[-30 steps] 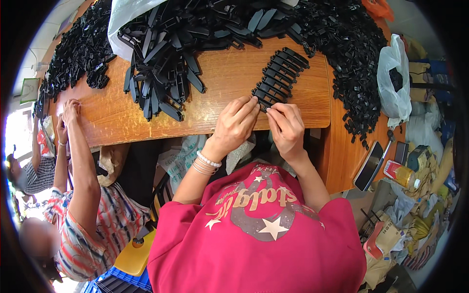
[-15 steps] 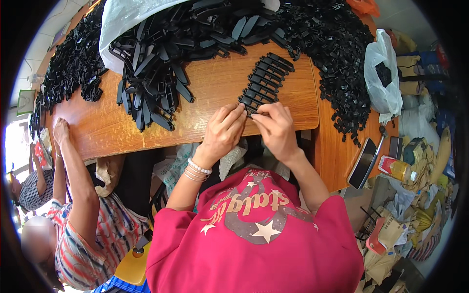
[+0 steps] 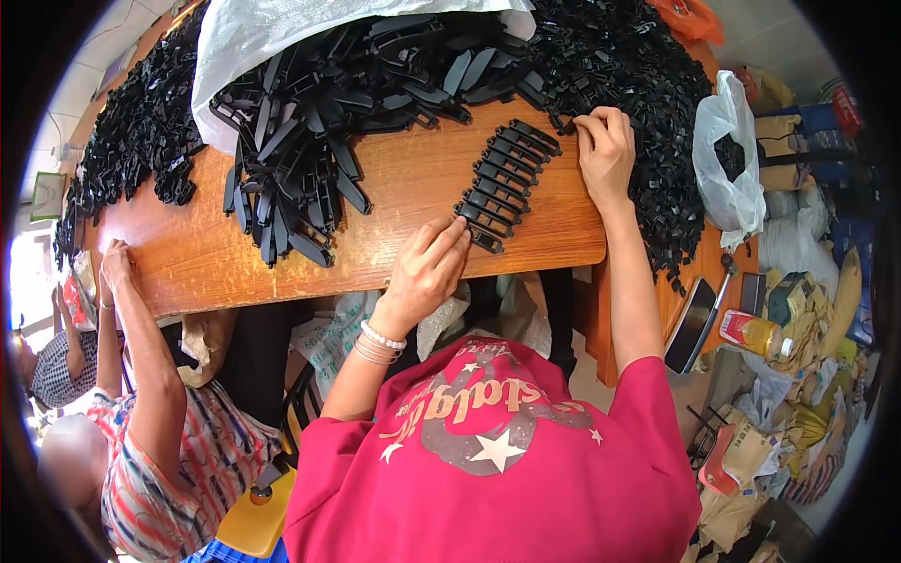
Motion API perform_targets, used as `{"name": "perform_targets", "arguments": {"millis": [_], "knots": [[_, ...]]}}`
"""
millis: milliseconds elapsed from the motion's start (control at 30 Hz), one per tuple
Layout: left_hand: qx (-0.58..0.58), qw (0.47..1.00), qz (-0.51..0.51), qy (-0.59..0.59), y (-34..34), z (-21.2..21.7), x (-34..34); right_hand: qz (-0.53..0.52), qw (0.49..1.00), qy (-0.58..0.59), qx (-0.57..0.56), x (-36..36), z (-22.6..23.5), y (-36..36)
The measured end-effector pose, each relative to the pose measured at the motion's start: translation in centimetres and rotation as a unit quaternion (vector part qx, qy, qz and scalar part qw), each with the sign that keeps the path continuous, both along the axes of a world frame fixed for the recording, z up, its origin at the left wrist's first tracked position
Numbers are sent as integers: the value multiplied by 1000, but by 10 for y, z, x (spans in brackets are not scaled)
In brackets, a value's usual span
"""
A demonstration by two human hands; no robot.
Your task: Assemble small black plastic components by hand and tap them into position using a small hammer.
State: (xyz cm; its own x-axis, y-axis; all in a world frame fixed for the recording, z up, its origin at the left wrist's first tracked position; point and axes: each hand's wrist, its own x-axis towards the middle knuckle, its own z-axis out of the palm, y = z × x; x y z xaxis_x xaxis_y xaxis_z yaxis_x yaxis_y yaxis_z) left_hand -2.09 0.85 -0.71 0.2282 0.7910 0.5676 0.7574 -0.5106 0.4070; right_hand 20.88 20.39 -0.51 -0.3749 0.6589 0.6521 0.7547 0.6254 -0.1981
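A ladder-like row of black plastic pieces (image 3: 507,183) lies slanting across the brown table in front of me. My left hand (image 3: 434,263), with a white bead bracelet and thin bangles at its wrist, grips the row's near left end between closed fingers. Farther off to the right, my right hand (image 3: 608,155) is at the edge of a heap of small black plastic parts (image 3: 648,75). Its thumb and fingers are pinched together, and whatever sits between them is too small to make out.
Long black plastic pieces (image 3: 310,131) spill from a white sack (image 3: 221,56). Another heap of black parts (image 3: 141,122) covers the table's left. A phone (image 3: 691,324), a bottle (image 3: 755,333) and a plastic bag (image 3: 730,159) are at right. A co-worker's arm (image 3: 145,338) reaches the table at left.
My right hand has left the near end of the row and moved up and right to the heap of small parts. My left hand stays at the row.
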Motion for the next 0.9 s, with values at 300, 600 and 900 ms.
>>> {"name": "perform_targets", "arguments": {"millis": [300,600,900], "knots": [[-4,1000,2,0,1,1,0,20,997,-69,-34,9,6,-3],[-9,999,38,8,-4,3,2,31,996,30,-74,11,21,-29],[-48,998,2,38,3,0,4,140,937,131,-292,-47,30,-116]]}}
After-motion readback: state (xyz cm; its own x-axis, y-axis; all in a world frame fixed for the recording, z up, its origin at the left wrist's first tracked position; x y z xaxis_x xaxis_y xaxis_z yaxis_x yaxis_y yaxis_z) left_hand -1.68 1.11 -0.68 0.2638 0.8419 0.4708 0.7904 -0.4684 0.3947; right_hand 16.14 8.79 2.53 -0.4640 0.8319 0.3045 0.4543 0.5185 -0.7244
